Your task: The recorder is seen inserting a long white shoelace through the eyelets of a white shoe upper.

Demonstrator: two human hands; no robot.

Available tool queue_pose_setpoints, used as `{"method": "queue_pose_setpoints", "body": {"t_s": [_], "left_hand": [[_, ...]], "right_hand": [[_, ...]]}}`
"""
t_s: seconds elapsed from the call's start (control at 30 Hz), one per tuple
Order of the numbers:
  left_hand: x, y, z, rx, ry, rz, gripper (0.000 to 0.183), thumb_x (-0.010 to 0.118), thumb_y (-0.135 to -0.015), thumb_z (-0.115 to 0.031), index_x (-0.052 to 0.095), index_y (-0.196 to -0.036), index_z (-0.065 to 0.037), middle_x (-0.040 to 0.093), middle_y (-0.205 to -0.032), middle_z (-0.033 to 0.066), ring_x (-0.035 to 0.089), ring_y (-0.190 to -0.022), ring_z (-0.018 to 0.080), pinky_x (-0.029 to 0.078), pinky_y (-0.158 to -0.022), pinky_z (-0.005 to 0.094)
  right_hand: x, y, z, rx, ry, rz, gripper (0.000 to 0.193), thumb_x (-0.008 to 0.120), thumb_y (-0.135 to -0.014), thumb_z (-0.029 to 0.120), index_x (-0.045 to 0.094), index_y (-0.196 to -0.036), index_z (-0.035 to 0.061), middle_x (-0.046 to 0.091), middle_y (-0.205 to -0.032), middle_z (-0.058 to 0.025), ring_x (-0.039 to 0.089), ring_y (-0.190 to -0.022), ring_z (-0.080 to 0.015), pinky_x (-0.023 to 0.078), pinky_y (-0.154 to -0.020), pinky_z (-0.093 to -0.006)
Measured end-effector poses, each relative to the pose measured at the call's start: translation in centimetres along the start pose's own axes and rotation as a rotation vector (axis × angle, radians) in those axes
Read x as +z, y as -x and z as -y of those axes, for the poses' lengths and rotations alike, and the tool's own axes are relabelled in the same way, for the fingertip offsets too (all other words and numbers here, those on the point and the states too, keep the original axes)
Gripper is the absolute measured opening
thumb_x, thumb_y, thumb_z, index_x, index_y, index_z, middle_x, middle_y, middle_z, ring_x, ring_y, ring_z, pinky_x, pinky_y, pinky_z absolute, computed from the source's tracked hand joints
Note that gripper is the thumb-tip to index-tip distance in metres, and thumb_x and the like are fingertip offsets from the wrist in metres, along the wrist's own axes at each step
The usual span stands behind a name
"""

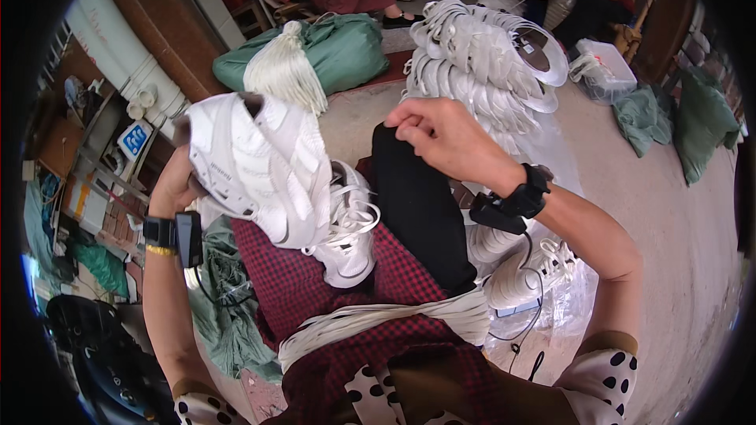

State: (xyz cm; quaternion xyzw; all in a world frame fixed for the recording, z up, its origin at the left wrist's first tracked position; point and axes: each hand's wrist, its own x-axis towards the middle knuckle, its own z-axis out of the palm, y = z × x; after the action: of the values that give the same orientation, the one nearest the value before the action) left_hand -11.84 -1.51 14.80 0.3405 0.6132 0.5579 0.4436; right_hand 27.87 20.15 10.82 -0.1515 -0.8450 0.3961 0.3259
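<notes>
My left hand (172, 185) grips a white shoe upper (260, 165) by its edge, with the fingers mostly hidden behind it. Just below, on my checked apron, lies another white shoe upper (346, 256) threaded with laces. Above my black-clad knee, my right hand (441, 138) is raised with the fingers curled in and the thumb pressed against them. Whatever it may pinch is too small to make out. A bundle of white shoelaces (378, 316) stretches across my lap.
Stacked white shoe uppers (480, 59) stand ahead, with laced ones (539, 271) on plastic sheeting to the right. A hank of white laces (287, 63) rests against a green sack (346, 47). Two other people sit at the back. Cluttered shelves (87, 142) line the left.
</notes>
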Motion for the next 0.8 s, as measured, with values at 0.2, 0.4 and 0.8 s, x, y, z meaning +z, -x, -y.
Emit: {"method": "queue_pose_setpoints", "body": {"t_s": [0.2, 0.4, 0.8], "left_hand": [[9.8, -1.8, -1.7, -0.115, -0.276, 0.138, 0.042, 0.059, -0.097, -0.014, 0.054, -0.135, 0.002, 0.065, -0.128, 0.0106, 0.068, -0.105, 0.0175, 0.055, -0.093, 0.0328], [13.4, -3.0, 5.4, -0.033, -0.566, 0.056, 0.043, 0.058, -0.096, -0.018, 0.059, -0.137, -0.006, 0.065, -0.130, 0.0066, 0.059, -0.117, 0.0155, 0.045, -0.102, 0.0312], [16.1, -2.7, 3.3, -0.143, -0.914, -0.132, 0.053, 0.061, -0.086, -0.037, 0.068, -0.100, 0.014, 0.070, -0.102, 0.0275, 0.073, -0.077, 0.0380, 0.059, -0.055, 0.0463]], "right_hand": [[0.3, 0.8, -0.8, 0.068, -0.009, 0.135, 0.020, 0.060, -0.088, 0.003, 0.068, -0.104, -0.0074, 0.071, -0.078, -0.0159, 0.068, -0.068, -0.0204, 0.054, -0.065, -0.0354], [1.9, 0.5, 1.6, 0.102, -0.021, 0.320, 0.039, 0.062, -0.096, 0.012, 0.051, -0.131, -0.0025, 0.066, -0.077, -0.0094, 0.061, -0.058, -0.0122, 0.050, -0.055, -0.0261], [6.7, -3.1, 3.8, 0.277, 0.142, 0.479, 0.095, 0.062, -0.093, 0.055, 0.019, -0.150, -0.0079, 0.063, -0.074, -0.0144, 0.065, -0.055, -0.0214, 0.055, -0.047, -0.0332]]}}
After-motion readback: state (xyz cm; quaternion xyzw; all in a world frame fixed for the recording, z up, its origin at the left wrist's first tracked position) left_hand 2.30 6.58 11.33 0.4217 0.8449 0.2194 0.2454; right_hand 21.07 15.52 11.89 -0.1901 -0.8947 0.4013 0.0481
